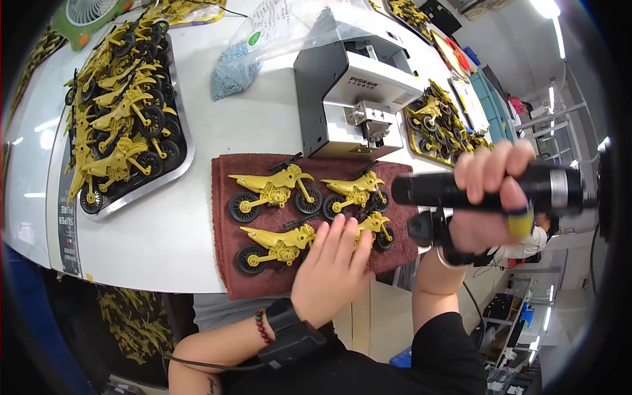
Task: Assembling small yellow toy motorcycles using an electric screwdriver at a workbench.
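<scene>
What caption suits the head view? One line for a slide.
Left hand rests on yellow toy motorbikes on a brown towel; right hand holds a black tool.

A clear plastic bag (pixel 263 46) of blue bits lies at the table's far edge, bearing a round green sticker (pixel 254 38). A black label strip (pixel 68 217) runs along the tray's left.
</scene>
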The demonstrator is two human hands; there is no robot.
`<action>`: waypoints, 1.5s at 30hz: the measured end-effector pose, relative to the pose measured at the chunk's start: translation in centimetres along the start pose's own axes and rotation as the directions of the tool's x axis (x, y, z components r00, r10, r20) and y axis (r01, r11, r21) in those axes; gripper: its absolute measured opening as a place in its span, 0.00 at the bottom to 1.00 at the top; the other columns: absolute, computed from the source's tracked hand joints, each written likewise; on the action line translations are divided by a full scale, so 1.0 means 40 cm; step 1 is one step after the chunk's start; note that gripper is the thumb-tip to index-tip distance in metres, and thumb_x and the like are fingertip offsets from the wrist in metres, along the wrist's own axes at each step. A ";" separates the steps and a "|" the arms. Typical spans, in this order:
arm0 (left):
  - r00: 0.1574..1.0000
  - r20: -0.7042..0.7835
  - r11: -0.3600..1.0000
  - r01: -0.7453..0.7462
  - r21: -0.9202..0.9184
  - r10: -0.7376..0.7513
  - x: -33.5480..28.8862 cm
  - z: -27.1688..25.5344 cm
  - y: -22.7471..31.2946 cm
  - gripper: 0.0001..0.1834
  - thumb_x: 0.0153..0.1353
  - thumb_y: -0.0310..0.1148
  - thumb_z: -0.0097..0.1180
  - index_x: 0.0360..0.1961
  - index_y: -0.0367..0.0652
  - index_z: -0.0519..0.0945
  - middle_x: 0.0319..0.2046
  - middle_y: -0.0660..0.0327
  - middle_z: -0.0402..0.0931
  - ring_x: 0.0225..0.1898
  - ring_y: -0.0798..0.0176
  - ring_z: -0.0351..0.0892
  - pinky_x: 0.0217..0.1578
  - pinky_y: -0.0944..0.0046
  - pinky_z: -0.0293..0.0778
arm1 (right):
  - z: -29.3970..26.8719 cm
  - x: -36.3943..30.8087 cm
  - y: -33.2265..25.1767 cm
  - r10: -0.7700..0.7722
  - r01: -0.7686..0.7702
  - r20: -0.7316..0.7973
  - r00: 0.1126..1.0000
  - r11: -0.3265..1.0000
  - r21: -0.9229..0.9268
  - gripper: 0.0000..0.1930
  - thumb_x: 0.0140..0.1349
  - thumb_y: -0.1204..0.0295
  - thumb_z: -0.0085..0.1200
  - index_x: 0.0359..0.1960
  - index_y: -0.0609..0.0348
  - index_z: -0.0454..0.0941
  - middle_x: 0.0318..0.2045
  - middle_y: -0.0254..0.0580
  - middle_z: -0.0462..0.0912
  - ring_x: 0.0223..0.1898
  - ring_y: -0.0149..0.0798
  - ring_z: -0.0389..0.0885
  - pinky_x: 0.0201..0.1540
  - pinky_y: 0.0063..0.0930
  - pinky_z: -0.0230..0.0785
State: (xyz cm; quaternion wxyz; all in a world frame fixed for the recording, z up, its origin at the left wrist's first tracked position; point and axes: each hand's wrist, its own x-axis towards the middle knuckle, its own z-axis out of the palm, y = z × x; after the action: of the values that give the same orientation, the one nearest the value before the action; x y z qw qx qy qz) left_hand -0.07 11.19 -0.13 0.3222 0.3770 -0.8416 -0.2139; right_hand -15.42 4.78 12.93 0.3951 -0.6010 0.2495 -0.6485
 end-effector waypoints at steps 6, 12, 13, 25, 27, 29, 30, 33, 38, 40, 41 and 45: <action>0.997 -0.076 1.000 -0.008 0.024 0.009 0.025 0.016 -0.036 0.19 0.41 0.32 0.61 0.38 0.41 0.76 0.39 0.61 0.72 0.43 0.58 0.69 0.44 0.59 0.68 | 0.001 -0.128 -0.080 -0.034 0.028 -0.110 0.993 0.998 -0.056 0.17 0.48 0.74 0.57 0.31 0.58 0.59 0.20 0.39 0.66 0.16 0.34 0.68 0.25 0.31 0.63; 0.999 -0.032 1.000 0.005 -0.028 -0.005 0.033 0.011 -0.045 0.17 0.42 0.30 0.59 0.37 0.39 0.76 0.38 0.60 0.74 0.42 0.57 0.70 0.43 0.59 0.67 | -0.001 -0.176 -0.071 0.020 -0.027 -0.117 0.993 0.998 -0.059 0.17 0.48 0.75 0.60 0.31 0.57 0.60 0.21 0.39 0.70 0.17 0.37 0.71 0.26 0.32 0.66; 1.000 -0.026 0.999 0.003 -0.040 -0.004 0.036 0.009 -0.045 0.17 0.43 0.30 0.59 0.37 0.39 0.76 0.38 0.60 0.74 0.42 0.58 0.70 0.43 0.59 0.67 | -0.002 -0.181 -0.065 0.027 -0.034 -0.132 0.991 0.998 -0.052 0.17 0.48 0.75 0.60 0.31 0.57 0.60 0.21 0.39 0.70 0.18 0.37 0.72 0.26 0.32 0.66; 0.998 -0.053 1.000 -0.021 0.020 0.022 0.030 0.024 -0.045 0.17 0.43 0.31 0.60 0.38 0.44 0.77 0.36 0.62 0.73 0.39 0.60 0.70 0.40 0.60 0.66 | 0.014 -0.205 -0.014 0.109 -0.128 -0.226 0.968 0.989 -0.074 0.18 0.44 0.74 0.66 0.28 0.57 0.65 0.17 0.37 0.72 0.15 0.35 0.71 0.24 0.30 0.67; 0.998 -0.060 0.997 -0.027 0.067 0.031 0.028 0.030 -0.045 0.18 0.42 0.31 0.60 0.39 0.45 0.78 0.36 0.63 0.72 0.39 0.61 0.70 0.39 0.61 0.66 | 0.015 -0.206 -0.009 0.106 -0.124 -0.218 0.970 0.990 -0.070 0.18 0.43 0.75 0.66 0.28 0.57 0.65 0.18 0.37 0.72 0.15 0.35 0.72 0.24 0.30 0.67; 0.997 -0.066 0.993 -0.040 0.108 0.047 0.029 0.032 -0.043 0.19 0.41 0.32 0.61 0.39 0.46 0.78 0.35 0.63 0.72 0.39 0.61 0.70 0.38 0.61 0.65 | 0.017 -0.204 -0.009 0.115 -0.133 -0.214 0.970 0.989 -0.070 0.18 0.43 0.75 0.66 0.28 0.57 0.65 0.17 0.38 0.72 0.15 0.35 0.72 0.24 0.30 0.67; 0.997 -0.062 0.993 -0.038 0.108 0.045 0.030 0.031 -0.043 0.19 0.41 0.33 0.61 0.39 0.46 0.78 0.35 0.64 0.71 0.38 0.62 0.70 0.38 0.62 0.65 | 0.018 -0.203 -0.010 0.123 -0.140 -0.209 0.970 0.988 -0.068 0.18 0.43 0.75 0.66 0.28 0.57 0.65 0.17 0.38 0.72 0.16 0.35 0.72 0.24 0.30 0.67; 0.998 -0.051 0.993 -0.031 0.113 0.037 0.029 0.034 -0.045 0.20 0.40 0.34 0.62 0.39 0.47 0.78 0.34 0.64 0.71 0.38 0.63 0.69 0.37 0.62 0.64 | 0.003 -0.193 -0.010 0.174 -0.179 -0.066 0.983 0.981 -0.078 0.18 0.43 0.76 0.65 0.29 0.57 0.65 0.18 0.38 0.73 0.17 0.35 0.73 0.24 0.30 0.67; 0.997 -0.059 0.990 -0.045 0.133 0.054 0.034 0.041 -0.043 0.19 0.40 0.33 0.62 0.39 0.47 0.79 0.34 0.65 0.71 0.39 0.63 0.70 0.38 0.62 0.63 | -0.032 -0.119 -0.105 -0.064 0.068 -0.037 0.997 0.994 0.087 0.15 0.47 0.76 0.59 0.31 0.57 0.63 0.21 0.35 0.70 0.19 0.34 0.72 0.26 0.29 0.65; 0.998 -0.050 0.991 -0.023 0.132 0.030 0.032 0.034 -0.046 0.19 0.40 0.33 0.62 0.39 0.47 0.78 0.33 0.65 0.71 0.39 0.63 0.70 0.38 0.63 0.63 | -0.039 -0.062 -0.107 -0.156 0.158 -0.049 0.987 0.986 0.044 0.13 0.48 0.75 0.56 0.31 0.55 0.63 0.22 0.35 0.68 0.19 0.33 0.69 0.28 0.26 0.61; 0.998 -0.049 0.992 -0.033 0.126 0.039 0.034 0.035 -0.043 0.19 0.40 0.33 0.62 0.39 0.47 0.78 0.33 0.65 0.71 0.39 0.63 0.70 0.38 0.63 0.63 | -0.047 -0.033 -0.100 -0.144 0.147 -0.042 0.989 0.985 0.092 0.11 0.49 0.73 0.53 0.31 0.55 0.63 0.23 0.35 0.67 0.20 0.32 0.67 0.29 0.27 0.58; 0.994 -0.091 0.993 -0.058 0.100 0.067 0.037 0.043 -0.041 0.19 0.40 0.32 0.61 0.38 0.48 0.78 0.33 0.65 0.70 0.39 0.63 0.70 0.38 0.62 0.64 | -0.055 0.079 -0.007 -0.066 0.066 0.001 0.998 0.998 0.023 0.07 0.50 0.74 0.46 0.29 0.55 0.61 0.22 0.33 0.61 0.22 0.30 0.60 0.32 0.28 0.55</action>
State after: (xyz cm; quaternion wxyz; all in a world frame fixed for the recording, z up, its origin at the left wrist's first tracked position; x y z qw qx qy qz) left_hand -1.22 9.24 -1.75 0.3495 0.3752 -0.8463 -0.1447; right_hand -17.51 2.05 14.65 0.3803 -0.6050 0.2217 -0.6634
